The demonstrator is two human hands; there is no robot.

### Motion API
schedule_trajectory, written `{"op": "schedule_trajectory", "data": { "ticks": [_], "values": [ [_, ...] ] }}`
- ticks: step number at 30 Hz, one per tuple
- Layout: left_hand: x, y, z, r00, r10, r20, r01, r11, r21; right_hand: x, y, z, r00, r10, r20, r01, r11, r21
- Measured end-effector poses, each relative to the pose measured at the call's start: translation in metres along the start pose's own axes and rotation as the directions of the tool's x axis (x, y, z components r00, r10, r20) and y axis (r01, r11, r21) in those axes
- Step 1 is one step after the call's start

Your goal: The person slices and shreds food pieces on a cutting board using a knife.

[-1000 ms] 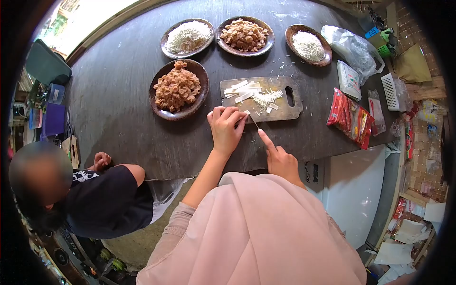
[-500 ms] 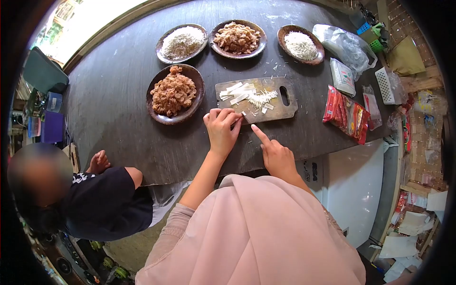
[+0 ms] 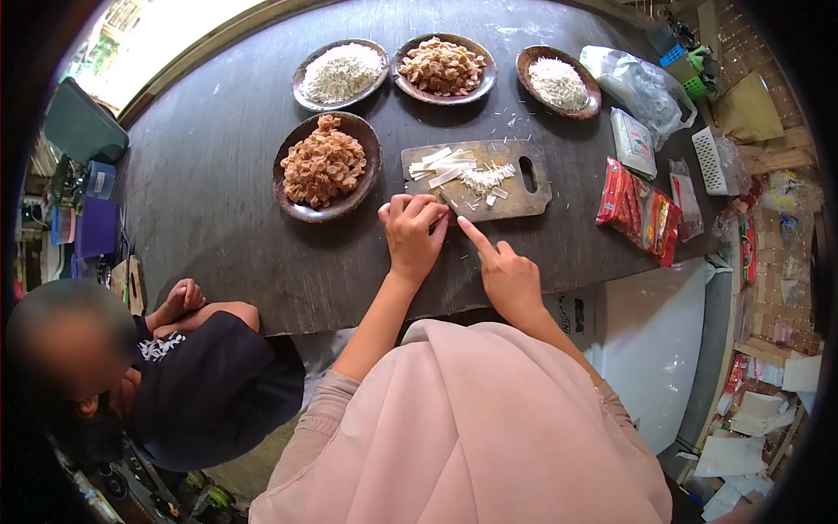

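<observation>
A wooden cutting board [image 3: 511, 210] lies on the dark table, with white strips [image 3: 441, 164] and a small heap of finely cut white pieces [image 3: 489, 179] on it. At its near edge my left hand [image 3: 414, 236] is closed, fingers curled; what they press on is mostly hidden beneath them. My right hand [image 3: 511, 278] is closed around what appears to be a knife [image 3: 451, 204], its index finger stretched along the blade. The handle is hidden in the palm. The blade's thin dark tip rests by my left fingertips over the board.
Two plates of thin white pieces [image 3: 342, 74] [image 3: 559, 85] and two of brown chips [image 3: 441, 67] [image 3: 321, 164] stand beyond. Red packets [image 3: 635, 210], a white packet [image 3: 633, 142] and a plastic bag [image 3: 642, 87] lie right. A person in black [image 3: 218, 384] sits left.
The person on the left has leaned closer to the table, with an arm now across its edge. My view has shifted slightly; my hands keep nearly the same pose at the board.
</observation>
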State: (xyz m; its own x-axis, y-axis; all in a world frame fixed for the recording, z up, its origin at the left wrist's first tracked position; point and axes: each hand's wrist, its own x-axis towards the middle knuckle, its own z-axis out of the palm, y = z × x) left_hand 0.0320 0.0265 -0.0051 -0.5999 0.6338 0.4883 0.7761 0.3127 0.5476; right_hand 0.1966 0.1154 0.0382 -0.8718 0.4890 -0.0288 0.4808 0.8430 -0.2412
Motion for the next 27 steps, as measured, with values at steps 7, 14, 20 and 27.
{"op": "schedule_trajectory", "data": {
  "ticks": [7, 14, 20, 27],
  "values": [
    [-0.001, -0.001, 0.002, 0.999, -0.005, -0.033, 0.003, 0.999, -0.040, -0.014, 0.002, 0.005, 1.000, 0.020, 0.007, -0.020, 1.000, -0.006],
    [-0.001, -0.003, 0.001, 1.000, 0.006, -0.010, -0.006, 1.000, -0.013, 0.001, -0.003, 0.011, 0.999, 0.003, -0.042, -0.004, 1.000, -0.031],
    [-0.001, -0.003, 0.002, 0.999, 0.011, -0.035, -0.012, 0.999, -0.035, -0.016, 0.004, 0.000, 0.999, 0.036, -0.002, -0.036, 0.998, 0.043],
    [-0.001, -0.004, 0.004, 0.999, 0.016, -0.030, -0.017, 0.999, -0.037, 0.000, 0.017, -0.010, 0.981, 0.192, 0.000, -0.186, 0.953, 0.241]
  ]
}}
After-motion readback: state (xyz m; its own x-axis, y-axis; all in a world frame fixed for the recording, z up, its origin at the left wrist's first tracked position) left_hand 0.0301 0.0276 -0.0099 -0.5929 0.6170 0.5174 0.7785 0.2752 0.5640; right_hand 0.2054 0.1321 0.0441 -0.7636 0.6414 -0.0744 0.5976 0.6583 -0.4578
